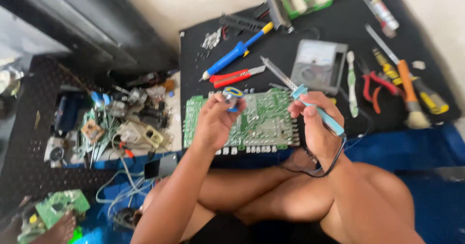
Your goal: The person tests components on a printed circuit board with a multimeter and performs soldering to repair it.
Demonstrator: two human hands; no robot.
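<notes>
My left hand [215,120] holds a small spool of solder wire [233,95] with a blue and yellow label, raised over a green circuit board [264,123]. My right hand [315,120] grips a soldering iron [310,103] by its light blue handle, with the metal tip pointing up and left, off the board's far edge. Its black cord loops down past my wrist to my leg. The board lies solder side up on a black mat [339,11], just beyond my crossed legs.
Tools lie on the mat: a blue and yellow screwdriver [237,50], red-handled cutters [235,77], a grey multimeter [319,65], red pliers [375,86], a brush [411,99], a toothbrush [352,82]. A tray of loose electronic parts [126,123] sits at left. Another person's foot [60,229] shows bottom left.
</notes>
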